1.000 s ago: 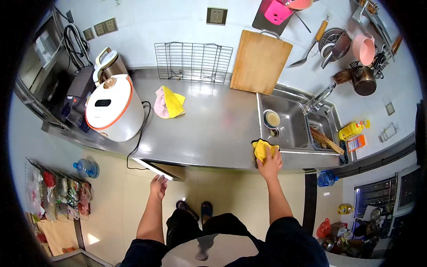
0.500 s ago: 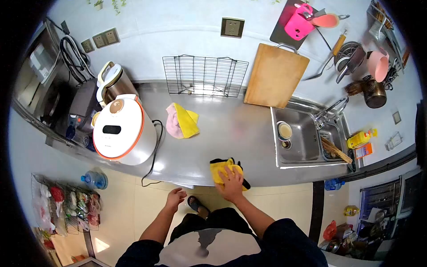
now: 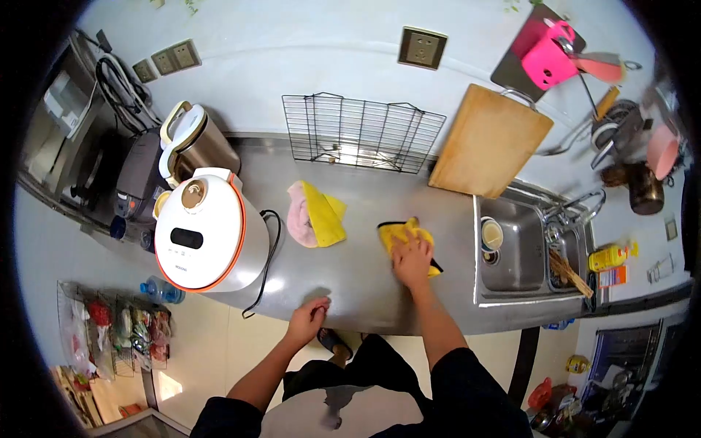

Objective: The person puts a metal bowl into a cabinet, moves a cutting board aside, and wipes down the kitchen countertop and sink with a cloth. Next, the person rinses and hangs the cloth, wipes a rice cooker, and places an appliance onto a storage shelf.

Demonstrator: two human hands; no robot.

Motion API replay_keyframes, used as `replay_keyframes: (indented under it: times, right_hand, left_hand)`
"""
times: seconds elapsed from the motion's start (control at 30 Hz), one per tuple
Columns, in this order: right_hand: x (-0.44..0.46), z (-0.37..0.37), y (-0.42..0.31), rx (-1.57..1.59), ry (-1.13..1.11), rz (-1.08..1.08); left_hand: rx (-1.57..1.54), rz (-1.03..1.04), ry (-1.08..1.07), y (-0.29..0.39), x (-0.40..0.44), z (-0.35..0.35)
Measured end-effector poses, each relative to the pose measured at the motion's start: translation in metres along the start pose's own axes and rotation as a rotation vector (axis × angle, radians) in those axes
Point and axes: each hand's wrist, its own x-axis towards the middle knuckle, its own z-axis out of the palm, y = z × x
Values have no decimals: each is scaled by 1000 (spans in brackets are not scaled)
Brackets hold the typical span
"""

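Note:
My right hand (image 3: pixel 412 257) presses down on a yellow cleaning cloth (image 3: pixel 396 231) with a black edge, on the steel countertop (image 3: pixel 350 281) left of the sink. The palm and fingers cover the middle of the cloth. Near the counter's front edge is my left hand (image 3: pixel 307 321), its fingers curled in and nothing visible in them. A second cloth, pink and yellow (image 3: pixel 315 214), lies folded on the counter farther back, touched by neither hand.
A white rice cooker (image 3: pixel 208 233) with a trailing black cord and a kettle (image 3: pixel 204 146) stand at the left. A black wire rack (image 3: pixel 361 131) and a wooden cutting board (image 3: pixel 493 139) lean against the wall. The sink (image 3: pixel 511 255) at the right holds bowls and chopsticks.
My right hand has pushed the yellow cloth from the front edge farther back over the counter. My left hand has come forward to the counter's edge. The view has shifted a little.

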Motion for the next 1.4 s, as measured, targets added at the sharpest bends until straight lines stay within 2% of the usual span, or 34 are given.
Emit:
replay_keyframes:
  times: [0.03,0.13,0.17,0.23,0.33,0.47,0.63,0.8,0.93,1.13,1.17,1.27,1.33,1.4]
  right_hand:
    - [18,1,4,-46,32,99]
    - [63,-8,-6,-34,58,142]
    - [77,-11,-19,25,-66,126]
    - [105,28,-37,144,-72,-67]
    - [153,59,-81,247,-161,-122]
    - [201,87,-120,288,-204,-17]
    - [221,99,-143,187,-270,115]
    - [227,104,-154,169,-368,226]
    - [227,103,-154,166,-422,227]
    - [196,94,-140,170,-381,11]
    - [186,91,-135,249,-333,-42]
    - [151,73,-125,387,-285,-160]
    - [124,53,-120,467,-271,-284]
    - [97,27,-119,540,-287,-416]
  left_hand:
    - [-3,-9,17,-1,4,1]
    - [-92,-31,95,-1,12,1]
    - [-103,-62,120,1,12,1]
    - [-120,-91,163,5,12,5]
    - [-138,-155,206,12,10,11]
    - [-212,-210,294,23,-3,11]
    - [-219,-341,417,23,-23,11]
    - [-248,-375,492,16,-37,16]
    - [-242,-358,512,11,-40,21]
    - [-208,-329,462,15,-31,23]
    - [-211,-331,466,14,-28,23]
    - [-339,-335,425,13,-11,20]
    - [-581,-251,475,15,10,15]
    - [-641,-297,465,32,34,4]
